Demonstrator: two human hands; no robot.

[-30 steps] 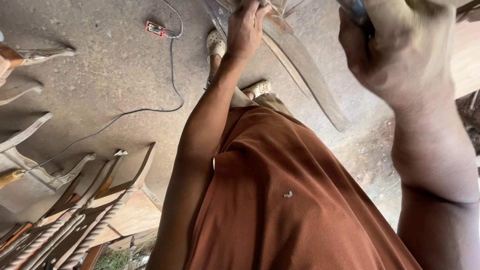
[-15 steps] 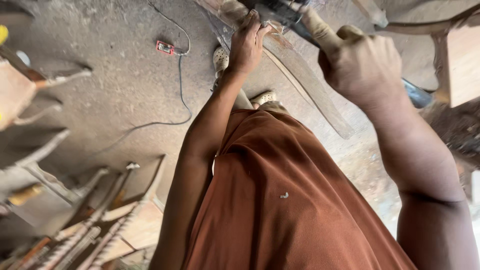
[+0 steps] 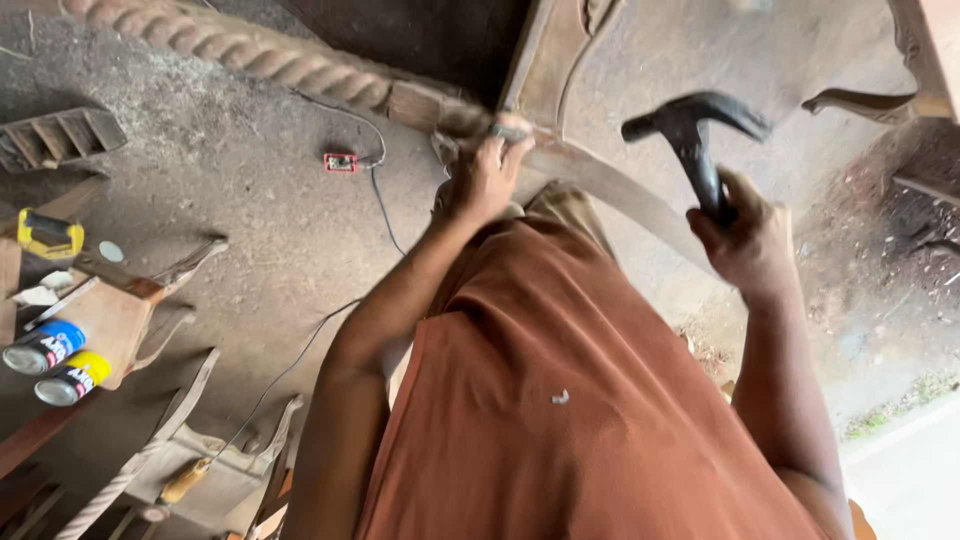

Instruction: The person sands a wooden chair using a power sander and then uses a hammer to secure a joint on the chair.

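Right hand (image 3: pixel 748 238) clamped on hammer (image 3: pixel 700 150), handle near upright, head lying crosswise on top. Left hand (image 3: pixel 485 178), fingers curled, gripping curved wooden rail (image 3: pixel 620 190) beside twisted post (image 3: pixel 250 55).

Single head-worn view, looking steeply down the person's front, close on raised hands at twelve o'clock, workshop floor beyond

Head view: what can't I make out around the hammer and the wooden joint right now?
- Hammer: its handle is hidden inside the right hand.
- Whatever the left hand pinches at the curved wooden rail: covered by its fingers.
- Twisted wooden post: cut off by the top edge.
- Cans: blurred.
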